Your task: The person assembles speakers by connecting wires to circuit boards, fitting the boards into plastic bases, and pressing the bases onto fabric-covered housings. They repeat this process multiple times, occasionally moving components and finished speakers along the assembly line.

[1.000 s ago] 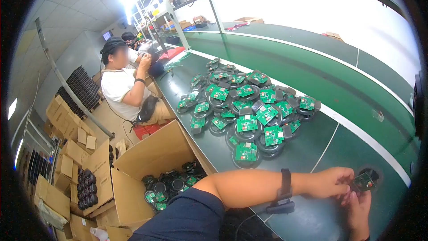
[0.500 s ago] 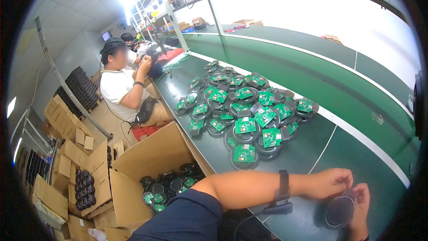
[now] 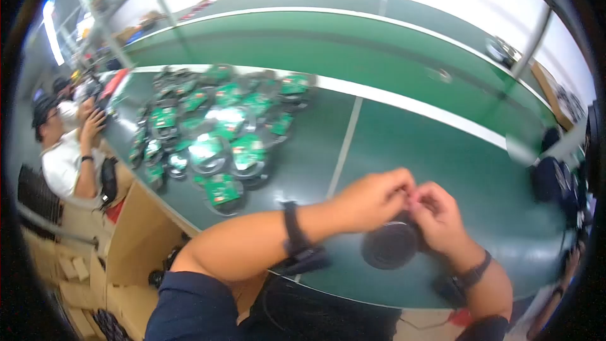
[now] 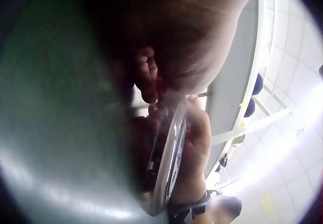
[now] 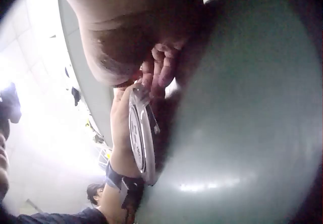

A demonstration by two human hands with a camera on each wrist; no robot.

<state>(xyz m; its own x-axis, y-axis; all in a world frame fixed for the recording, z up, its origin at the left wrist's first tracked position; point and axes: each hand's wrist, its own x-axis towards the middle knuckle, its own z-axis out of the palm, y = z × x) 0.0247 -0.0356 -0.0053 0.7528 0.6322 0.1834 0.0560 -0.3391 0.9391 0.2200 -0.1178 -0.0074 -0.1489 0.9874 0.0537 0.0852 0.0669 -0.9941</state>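
In the head view a round black disc-shaped device point(image 3: 390, 245) hangs close over the green table, its flat round face toward me. My left hand point(image 3: 377, 201) and right hand point(image 3: 440, 220) meet at its upper edge, thumbs and fingertips pinching there. From the left wrist the device point(image 4: 171, 156) appears edge-on, with a clear, shiny rim and the right hand's fingers behind it. The right wrist view also has the device point(image 5: 141, 136) edge-on below the fingertips. What exactly the fingertips pinch at the edge is hidden.
A heap of similar discs with green circuit boards point(image 3: 228, 123) lies on the table point(image 3: 315, 151) to the left. Below the front edge stands an open cardboard box point(image 3: 140, 240). Another person point(image 3: 63, 151) sits at the far left. A white rail point(image 3: 404, 104) borders the table's back.
The head view has swung right, so the heap appears further left. A second ago a green board showed between the hands; the device has since been turned to its black round face.
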